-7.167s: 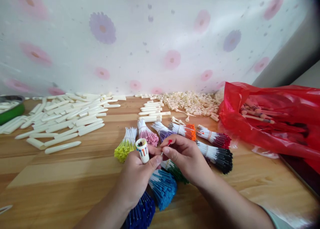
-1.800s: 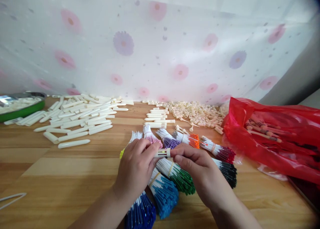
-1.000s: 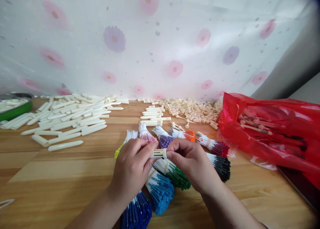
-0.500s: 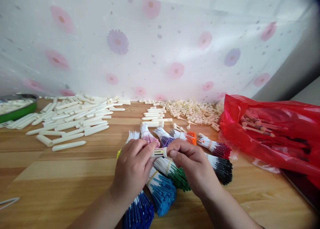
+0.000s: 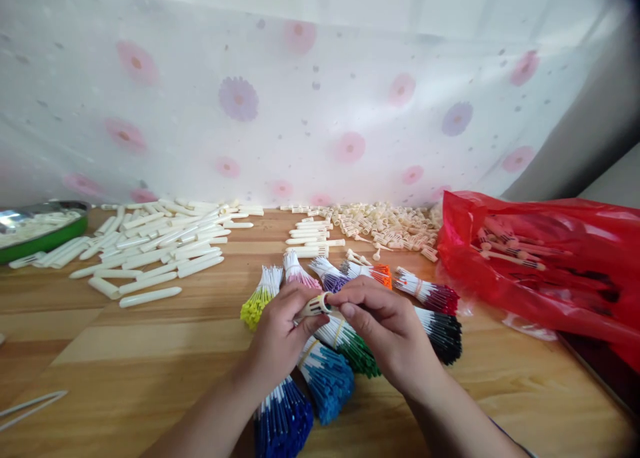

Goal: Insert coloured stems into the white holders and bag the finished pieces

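Observation:
My left hand (image 5: 280, 335) and my right hand (image 5: 383, 328) meet over the wooden table (image 5: 125, 351), both pinched on one small cream pen part (image 5: 315, 305) with slots at its side. The left fingers hold its left end, the right thumb and forefinger its ringed right end. Under and around the hands lie bundles of thin refills fanned out by colour: yellow (image 5: 256, 303), pink (image 5: 296, 275), purple (image 5: 330, 278), orange (image 5: 375, 273), dark red (image 5: 433, 293), black (image 5: 443, 331), green (image 5: 357, 355), light blue (image 5: 327, 381), dark blue (image 5: 283, 421).
Many cream pen barrels (image 5: 150, 248) lie at the left, a heap of small cream slotted parts (image 5: 385, 225) at the back. A red plastic bag (image 5: 540, 258) with finished pens is at the right. A green-rimmed tray (image 5: 35, 225) sits far left. A flowered cloth (image 5: 300, 98) hangs behind.
The part has tilted, its left end lower in my left fingers; half a second ago it lay level. Seven seconds ago my left hand held it upright while my right held a red refill.

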`<state>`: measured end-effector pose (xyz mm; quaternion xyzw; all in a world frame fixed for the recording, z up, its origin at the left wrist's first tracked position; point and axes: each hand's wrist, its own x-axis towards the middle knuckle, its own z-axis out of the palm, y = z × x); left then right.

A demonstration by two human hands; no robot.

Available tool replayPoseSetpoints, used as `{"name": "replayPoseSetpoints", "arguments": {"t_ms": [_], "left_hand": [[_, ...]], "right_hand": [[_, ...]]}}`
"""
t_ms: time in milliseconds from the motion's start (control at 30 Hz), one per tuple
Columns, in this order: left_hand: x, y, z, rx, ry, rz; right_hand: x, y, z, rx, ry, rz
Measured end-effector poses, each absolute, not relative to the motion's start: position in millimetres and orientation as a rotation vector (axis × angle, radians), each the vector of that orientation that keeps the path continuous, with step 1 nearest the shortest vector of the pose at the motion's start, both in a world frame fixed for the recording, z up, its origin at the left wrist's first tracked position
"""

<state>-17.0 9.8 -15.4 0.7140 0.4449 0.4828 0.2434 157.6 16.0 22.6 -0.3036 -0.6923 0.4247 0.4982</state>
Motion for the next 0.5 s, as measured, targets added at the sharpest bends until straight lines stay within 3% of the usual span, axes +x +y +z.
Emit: {"name": "replayPoseSetpoints", "arguments": {"t_ms": [167, 300, 500], "left_hand": [[-19, 7, -18, 1.639, 0.895, 1.242], [-20, 4, -21, 1.555, 0.693, 1.207], [-17, 0, -24, 1.512, 0.58, 1.057]], "right_hand": [[198, 5, 29, -0.82, -1.727, 0.578], [295, -4, -3, -1.267, -2.017, 0.154], [388, -40, -70, -1.858, -1.955, 0.181]]}}
